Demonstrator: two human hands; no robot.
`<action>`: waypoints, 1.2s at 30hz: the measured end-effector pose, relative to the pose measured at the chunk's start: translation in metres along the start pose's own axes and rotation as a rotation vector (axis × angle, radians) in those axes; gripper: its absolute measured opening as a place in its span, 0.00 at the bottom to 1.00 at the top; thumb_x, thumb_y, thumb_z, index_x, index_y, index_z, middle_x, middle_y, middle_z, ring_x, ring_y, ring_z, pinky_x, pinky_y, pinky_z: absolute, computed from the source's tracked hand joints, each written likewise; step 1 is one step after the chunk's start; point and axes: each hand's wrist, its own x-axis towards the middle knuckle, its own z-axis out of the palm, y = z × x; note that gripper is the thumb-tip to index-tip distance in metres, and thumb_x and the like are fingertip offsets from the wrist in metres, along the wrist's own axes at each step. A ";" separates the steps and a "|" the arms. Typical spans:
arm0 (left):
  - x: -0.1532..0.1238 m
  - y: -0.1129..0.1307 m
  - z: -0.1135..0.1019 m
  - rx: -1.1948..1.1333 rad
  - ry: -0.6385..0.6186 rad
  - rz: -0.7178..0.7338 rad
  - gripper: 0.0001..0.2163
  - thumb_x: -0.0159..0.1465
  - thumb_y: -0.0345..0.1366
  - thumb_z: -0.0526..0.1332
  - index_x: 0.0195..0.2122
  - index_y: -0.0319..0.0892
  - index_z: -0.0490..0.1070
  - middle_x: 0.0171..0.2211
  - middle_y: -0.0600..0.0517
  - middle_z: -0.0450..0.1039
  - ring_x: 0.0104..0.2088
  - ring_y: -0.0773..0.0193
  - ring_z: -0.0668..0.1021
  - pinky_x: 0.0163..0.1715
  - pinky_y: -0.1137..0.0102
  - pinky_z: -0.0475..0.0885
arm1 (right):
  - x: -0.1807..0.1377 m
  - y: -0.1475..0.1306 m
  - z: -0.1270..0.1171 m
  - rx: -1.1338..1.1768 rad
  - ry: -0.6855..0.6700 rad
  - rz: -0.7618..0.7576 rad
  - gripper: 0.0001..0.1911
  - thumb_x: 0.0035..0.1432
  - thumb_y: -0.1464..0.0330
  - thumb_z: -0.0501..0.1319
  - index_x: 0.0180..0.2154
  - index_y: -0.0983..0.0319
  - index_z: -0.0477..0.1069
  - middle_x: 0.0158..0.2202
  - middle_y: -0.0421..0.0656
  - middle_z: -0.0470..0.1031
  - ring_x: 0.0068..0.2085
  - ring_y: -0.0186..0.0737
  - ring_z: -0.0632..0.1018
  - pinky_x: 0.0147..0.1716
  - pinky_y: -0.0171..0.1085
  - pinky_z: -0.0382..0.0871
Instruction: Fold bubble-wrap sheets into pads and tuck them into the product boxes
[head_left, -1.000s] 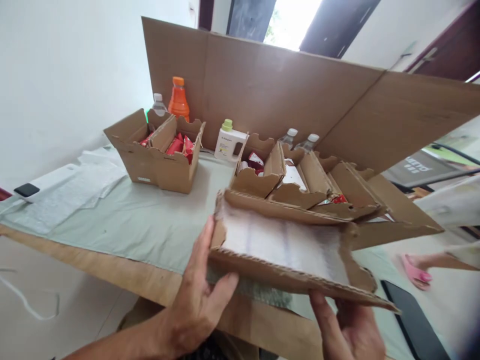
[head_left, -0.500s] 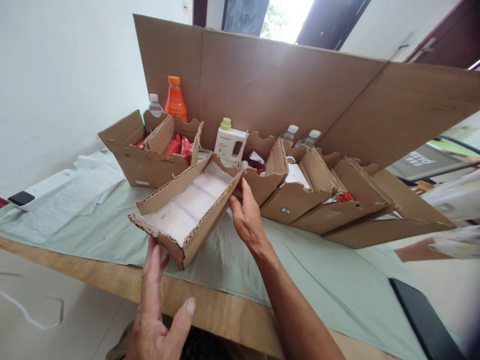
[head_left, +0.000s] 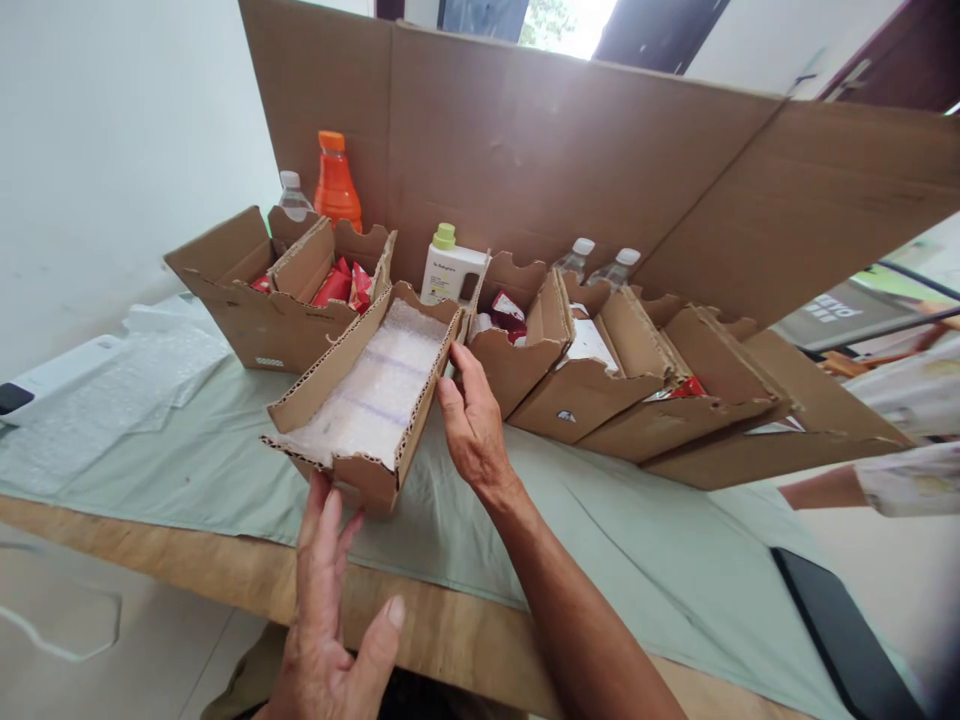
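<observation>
A long open cardboard box (head_left: 420, 425) sits in front of me on the green cloth, angled away. Inside it lies a sheet of bubble wrap (head_left: 367, 390); what is beneath cannot be made out. My right hand (head_left: 478, 420) rests against the outer right wall, its fingers stretched along it and the thumb apart. My left hand (head_left: 330, 610) is open, fingers extended upward, with the fingertips at the underside of the near end. The thumb stands well away from the fingers. Neither hand wraps round the box.
Cardboard bins (head_left: 262, 310) with red packets stand left; more bins (head_left: 600, 390) line the right. Behind are an orange bottle (head_left: 337, 190), a white jug (head_left: 452, 270) and a tall cardboard panel (head_left: 525, 150). A black phone-like slab (head_left: 840, 630) lies right. Another person's arm (head_left: 825, 490) shows there.
The box has swung round to point more directly away from me, and its far end has shifted left. My right hand has moved left with it. My left hand keeps its spread pose.
</observation>
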 end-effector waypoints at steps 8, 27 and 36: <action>0.030 -0.005 0.014 0.074 -0.069 0.052 0.38 0.70 0.31 0.59 0.76 0.61 0.42 0.79 0.50 0.36 0.77 0.43 0.48 0.69 0.46 0.65 | -0.025 0.022 -0.006 0.001 -0.008 0.069 0.30 0.73 0.53 0.50 0.69 0.60 0.62 0.70 0.51 0.66 0.68 0.49 0.69 0.69 0.52 0.62; 0.137 -0.028 0.063 0.161 -0.225 0.017 0.38 0.64 0.35 0.62 0.74 0.47 0.50 0.77 0.39 0.43 0.76 0.43 0.54 0.66 0.46 0.67 | -0.085 0.090 -0.015 -0.098 -0.073 0.089 0.19 0.66 0.64 0.57 0.55 0.60 0.75 0.59 0.53 0.77 0.60 0.52 0.77 0.62 0.55 0.71; 0.068 -0.079 -0.061 0.730 -0.031 0.164 0.16 0.71 0.35 0.57 0.58 0.42 0.72 0.70 0.35 0.62 0.71 0.36 0.64 0.61 0.39 0.71 | -0.033 0.011 -0.005 -0.068 -0.191 0.006 0.21 0.66 0.68 0.57 0.59 0.58 0.72 0.45 0.45 0.83 0.39 0.39 0.81 0.37 0.36 0.77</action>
